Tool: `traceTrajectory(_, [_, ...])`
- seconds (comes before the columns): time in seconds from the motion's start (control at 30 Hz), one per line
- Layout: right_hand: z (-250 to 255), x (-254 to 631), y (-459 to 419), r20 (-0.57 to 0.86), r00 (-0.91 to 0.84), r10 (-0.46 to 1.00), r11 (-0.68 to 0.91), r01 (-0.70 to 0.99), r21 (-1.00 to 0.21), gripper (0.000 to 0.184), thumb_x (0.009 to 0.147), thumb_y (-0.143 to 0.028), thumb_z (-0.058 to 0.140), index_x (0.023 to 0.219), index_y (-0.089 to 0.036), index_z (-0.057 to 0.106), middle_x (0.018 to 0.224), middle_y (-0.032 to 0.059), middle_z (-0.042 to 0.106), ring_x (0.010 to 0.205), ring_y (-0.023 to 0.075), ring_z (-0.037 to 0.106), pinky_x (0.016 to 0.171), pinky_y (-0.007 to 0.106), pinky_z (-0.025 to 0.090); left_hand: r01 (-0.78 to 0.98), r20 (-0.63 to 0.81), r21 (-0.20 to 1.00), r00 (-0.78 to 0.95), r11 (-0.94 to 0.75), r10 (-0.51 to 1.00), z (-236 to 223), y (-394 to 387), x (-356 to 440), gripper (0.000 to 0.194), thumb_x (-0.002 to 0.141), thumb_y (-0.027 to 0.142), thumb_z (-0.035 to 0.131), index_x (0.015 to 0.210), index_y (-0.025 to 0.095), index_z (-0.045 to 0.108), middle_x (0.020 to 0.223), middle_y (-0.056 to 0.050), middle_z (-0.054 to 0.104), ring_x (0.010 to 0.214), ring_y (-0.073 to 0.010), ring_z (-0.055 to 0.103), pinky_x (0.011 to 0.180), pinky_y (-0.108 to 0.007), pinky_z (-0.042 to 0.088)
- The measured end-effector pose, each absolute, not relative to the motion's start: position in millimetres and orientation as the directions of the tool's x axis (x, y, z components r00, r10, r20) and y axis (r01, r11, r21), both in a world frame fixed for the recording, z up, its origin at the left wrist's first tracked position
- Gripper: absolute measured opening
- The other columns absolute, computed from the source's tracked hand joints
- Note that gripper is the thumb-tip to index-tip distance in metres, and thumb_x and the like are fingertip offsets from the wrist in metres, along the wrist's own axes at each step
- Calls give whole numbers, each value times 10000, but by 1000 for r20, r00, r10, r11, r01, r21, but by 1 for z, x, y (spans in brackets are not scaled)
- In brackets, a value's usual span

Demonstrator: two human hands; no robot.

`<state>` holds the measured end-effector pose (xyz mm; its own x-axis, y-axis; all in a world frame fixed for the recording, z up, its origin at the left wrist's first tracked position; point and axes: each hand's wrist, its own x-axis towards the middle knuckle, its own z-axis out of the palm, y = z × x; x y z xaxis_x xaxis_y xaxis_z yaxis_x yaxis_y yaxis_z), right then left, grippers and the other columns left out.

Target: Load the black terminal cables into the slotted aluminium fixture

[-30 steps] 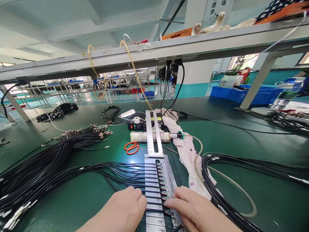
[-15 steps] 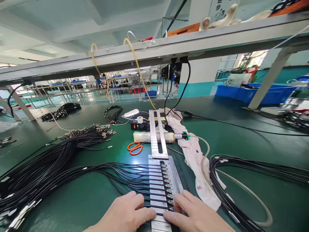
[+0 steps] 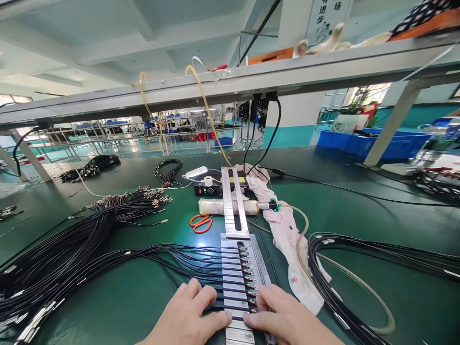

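A long metal fixture [image 3: 233, 268] lies on the green table, with several black cables [image 3: 179, 261] laid across its slots, their connector ends [image 3: 247, 273] lined up along its right side. My left hand [image 3: 190, 316] rests at the near end of the fixture, its fingers pressing flat on the nearest cable. From the right, my right hand [image 3: 287, 318] has its fingertips on that cable's connector end. Neither hand lifts anything.
A big bundle of black cables [image 3: 64, 254] spreads at left, another coil [image 3: 359, 282] at right. Orange scissors [image 3: 199, 222], a wrapped dispenser syringe [image 3: 230, 206] with tube, a black control box [image 3: 215, 188] and a pink cloth [image 3: 287, 235] lie behind the fixture. A shelf [image 3: 251, 79] runs overhead.
Both hands slid slightly toward me along the fixture's near end, and the left fingers spread flatter over the nearest cable. The view shifted a little.
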<state>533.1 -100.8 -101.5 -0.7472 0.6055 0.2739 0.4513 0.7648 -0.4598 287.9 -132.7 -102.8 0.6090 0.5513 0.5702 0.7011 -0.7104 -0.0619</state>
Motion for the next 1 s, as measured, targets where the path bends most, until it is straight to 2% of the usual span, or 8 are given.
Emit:
traceTrajectory(0.13, [-82, 541, -92, 250, -662, 707, 634, 436, -638, 376, 906, -142, 319, 1077, -195, 649, 1018, 82, 618, 970, 181, 610, 852, 281, 507, 707, 588, -122, 617, -696, 523, -117, -136, 307, 180, 922, 395, 597, 873, 222, 595, 816, 12, 576, 689, -161, 427, 543, -301, 258])
traceTrajectory(0.3, [-75, 546, -88, 203, -591, 780, 534, 461, -709, 355, 896, -277, 352, 1058, -171, 650, 960, 86, 633, 935, 217, 616, 866, 361, 496, 702, 121, -60, 711, -710, 692, -112, -130, 339, 217, 813, 350, 747, 795, 190, 602, 807, 0, 639, 692, -143, 512, 534, -253, 325])
traceTrajectory(0.37, [-74, 546, -89, 192, -593, 782, 525, 460, -716, 358, 889, -292, 348, 1036, -174, 652, 954, 88, 633, 926, 223, 615, 855, 370, 490, 739, 44, -14, 673, -674, 738, -96, -129, 343, 221, 760, 300, 792, 788, 176, 611, 839, -5, 671, 722, -143, 569, 575, -231, 393])
traceTrajectory(0.43, [-73, 546, -90, 183, -598, 780, 521, 461, -718, 355, 896, -304, 340, 1022, -183, 649, 941, 85, 626, 910, 227, 611, 846, 381, 483, 797, -32, 32, 604, -603, 797, -76, -129, 341, 145, 776, 198, 755, 822, 168, 621, 865, 1, 692, 748, -137, 615, 610, -206, 438])
traceTrajectory(0.53, [-73, 547, -90, 175, -601, 780, 519, 465, -717, 361, 909, -302, 330, 1053, -187, 640, 960, 86, 612, 930, 235, 597, 857, 397, 468, 883, -132, 88, 469, -461, 873, -50, -133, 332, 86, 881, 116, 585, 917, 183, 627, 920, 21, 706, 797, -123, 659, 669, -190, 479])
traceTrajectory(0.6, [-74, 547, -90, 165, -611, 774, 521, 468, -713, 375, 916, -295, 323, 1089, -183, 636, 984, 93, 605, 953, 240, 590, 875, 406, 460, 914, -206, 90, 405, -395, 891, -39, -136, 328, 150, 921, 127, 506, 926, 192, 641, 935, 8, 721, 840, -158, 683, 697, -225, 501])
traceTrajectory(0.77, [-77, 545, -91, 121, -639, 759, 527, 496, -690, 384, 916, -259, 304, 1081, -184, 643, 979, 103, 584, 940, 251, 585, 874, 444, 459, 918, -383, 52, 382, -393, 841, -41, -135, 333, 160, 880, 126, 521, 895, 158, 677, 950, -76, 739, 847, -268, 716, 665, -289, 522])
traceTrajectory(1.0, [-74, 544, -95, 107, -669, 736, 582, 543, -605, 358, 918, -103, 316, 1053, -193, 636, 974, 83, 568, 900, 227, 586, 847, 412, 461, 885, -332, -47, 424, -464, 843, -61, -134, 332, 161, 822, 92, 517, 921, 158, 626, 930, -90, 719, 809, -261, 699, 659, -310, 492])
